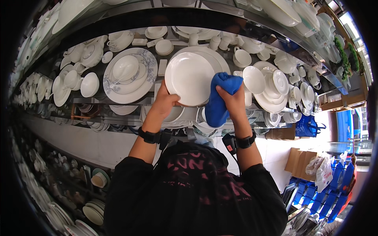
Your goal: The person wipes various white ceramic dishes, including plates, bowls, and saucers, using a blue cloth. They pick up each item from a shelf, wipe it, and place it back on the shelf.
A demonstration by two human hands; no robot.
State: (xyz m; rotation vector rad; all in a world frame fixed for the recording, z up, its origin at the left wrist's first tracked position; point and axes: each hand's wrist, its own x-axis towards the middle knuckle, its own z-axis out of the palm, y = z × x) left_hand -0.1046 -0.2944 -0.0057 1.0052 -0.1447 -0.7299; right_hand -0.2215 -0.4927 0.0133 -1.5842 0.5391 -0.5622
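My left hand [165, 98] grips the lower left rim of a round white plate [190, 78], its thumb on the upper side. A blue cloth [218, 101] is bunched in my right hand [233, 98], at the plate's right edge; the cloth hides part of that rim, and its lower end hangs down. Under and behind the plate in my hand, larger white plates [221, 60] lie on the shelf. To the right is a white bowl [254, 80], and to the left a small bowl with a spoon [125, 67] rests on stacked blue-patterned plates [149, 85].
Teapots [92, 55], cups [242, 57] and shakers [214, 43] crowd the glass shelf around my hands. A dark shelf edge [177, 17] crosses above. More dishes sit on the shelf below, near my forearms. Blue crates [319, 200] and cardboard [299, 163] stand at the lower right.
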